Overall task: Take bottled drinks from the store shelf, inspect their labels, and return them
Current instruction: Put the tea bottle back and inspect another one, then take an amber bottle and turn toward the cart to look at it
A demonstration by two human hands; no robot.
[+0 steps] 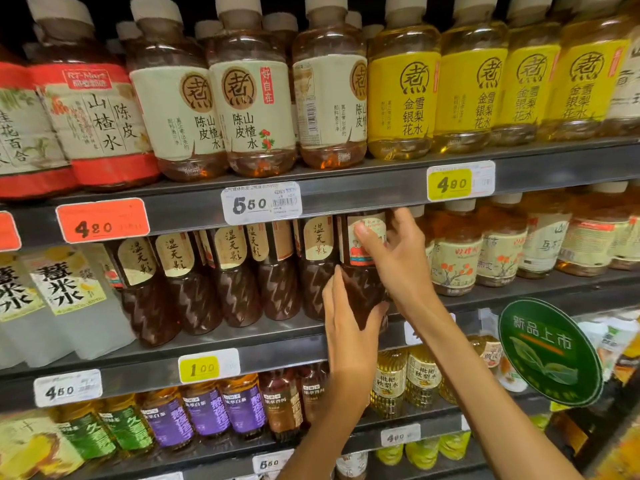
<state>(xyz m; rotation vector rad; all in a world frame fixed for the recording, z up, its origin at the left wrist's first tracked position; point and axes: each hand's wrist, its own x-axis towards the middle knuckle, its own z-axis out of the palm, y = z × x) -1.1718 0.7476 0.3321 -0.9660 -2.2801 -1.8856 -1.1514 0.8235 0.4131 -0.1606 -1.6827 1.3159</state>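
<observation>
A dark brown bottled drink (363, 282) with a ribbed lower half and a label showing a small figure stands at the right end of a row of like bottles (239, 285) on the middle shelf (242, 336). My left hand (346, 327) grips its lower body from the front and below. My right hand (398, 251) holds its upper part, thumb across the label and fingers round the right side. The bottle's cap is hidden behind the shelf edge above.
The top shelf carries cream-labelled brown drinks (249, 109) and yellow-labelled ones (405, 98). Pale tea bottles (453, 258) stand right of the held bottle. A round green sign (550, 351) juts out at lower right. Price tags (261, 202) line the shelf edges. Lower shelves hold more bottles.
</observation>
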